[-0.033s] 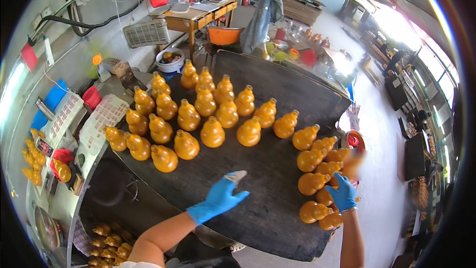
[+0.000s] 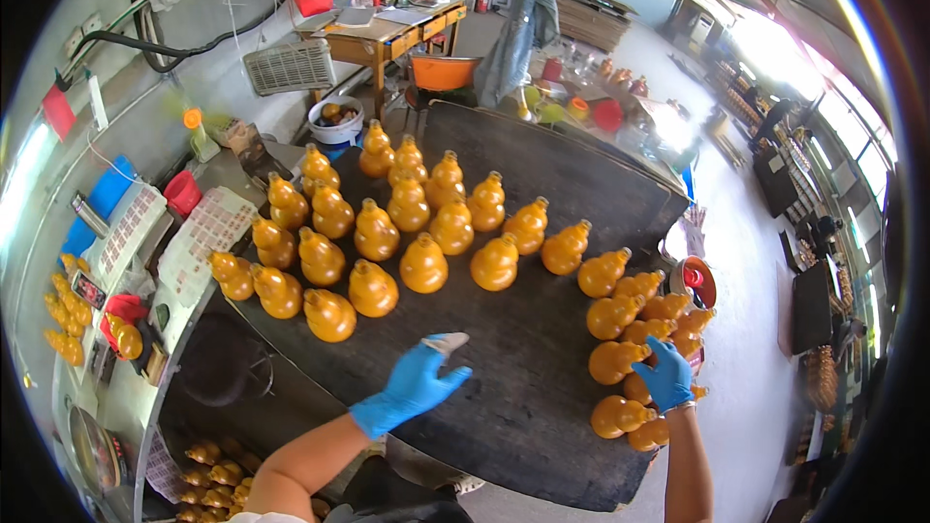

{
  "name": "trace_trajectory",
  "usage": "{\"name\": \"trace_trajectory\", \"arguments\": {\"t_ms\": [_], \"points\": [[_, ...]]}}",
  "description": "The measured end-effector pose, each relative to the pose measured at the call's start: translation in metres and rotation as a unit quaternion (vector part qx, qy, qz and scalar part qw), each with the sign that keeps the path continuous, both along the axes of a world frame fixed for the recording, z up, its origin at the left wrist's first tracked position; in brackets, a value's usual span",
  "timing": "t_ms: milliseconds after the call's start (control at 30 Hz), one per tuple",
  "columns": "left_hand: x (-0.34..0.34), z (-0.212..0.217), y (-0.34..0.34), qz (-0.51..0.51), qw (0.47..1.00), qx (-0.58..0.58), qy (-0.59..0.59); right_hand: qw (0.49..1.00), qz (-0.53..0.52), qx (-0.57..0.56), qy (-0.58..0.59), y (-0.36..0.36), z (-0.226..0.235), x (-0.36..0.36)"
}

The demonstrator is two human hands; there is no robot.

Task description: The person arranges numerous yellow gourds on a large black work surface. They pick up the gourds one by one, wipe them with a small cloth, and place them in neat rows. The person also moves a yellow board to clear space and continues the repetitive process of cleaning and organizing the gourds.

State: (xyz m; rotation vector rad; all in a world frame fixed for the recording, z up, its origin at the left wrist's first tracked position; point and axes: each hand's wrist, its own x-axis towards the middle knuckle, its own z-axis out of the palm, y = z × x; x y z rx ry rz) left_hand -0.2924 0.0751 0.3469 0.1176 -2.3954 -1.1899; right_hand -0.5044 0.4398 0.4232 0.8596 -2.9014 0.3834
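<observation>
Shiny orange gourds [image 2: 424, 264], each with a narrow neck, stand upright in loose rows over the far and left part of a dark table [image 2: 504, 349]. More of them lie on their sides in a pile at the table's right end. My right hand [image 2: 666, 375], in a blue glove, reaches into that pile, thumb and fingers closed about the neck of a lying gourd [image 2: 614, 363]. My left hand [image 2: 417, 383] hovers over the bare front of the table, holding nothing, thumb apart. Its blue glove has a whitish covering on the fingertips.
Left of the table is a bench with a red cup [image 2: 181, 193] and printed sheets [image 2: 205, 237]. More gourds [image 2: 225, 471] lie low at the lower left. A white bucket [image 2: 335, 121] and a wooden desk [image 2: 383, 39] stand behind. A red-orange bucket [image 2: 699, 281] sits beyond the right end.
My right hand's fingers have drawn in from spread to closed about the gourd's neck. My left hand has moved slightly left. The whole view has shifted a little.
</observation>
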Motion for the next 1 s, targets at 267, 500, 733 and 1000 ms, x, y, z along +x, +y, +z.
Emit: {"name": "trace_trajectory", "arguments": {"t_ms": [267,500,733,1000], "points": [[0.047,0.061,-0.261,0.156,0.986,-0.04,-0.034,0.993,0.113,0.027,-0.021,-0.257,0.002,-0.001],[-0.034,0.054,-0.331,0.102,0.993,-0.049,-0.029,0.999,0.03,0.035,0.016,-0.312,-0.035,-0.049],[-0.162,0.029,-0.306,-0.028,0.999,-0.014,-0.028,0.992,-0.013,-0.114,-0.055,-0.308,-0.117,-0.082],[-0.257,0.013,-0.213,-0.086,0.986,-0.144,-0.024,0.979,-0.095,-0.175,-0.033,-0.289,-0.114,-0.052]]}}
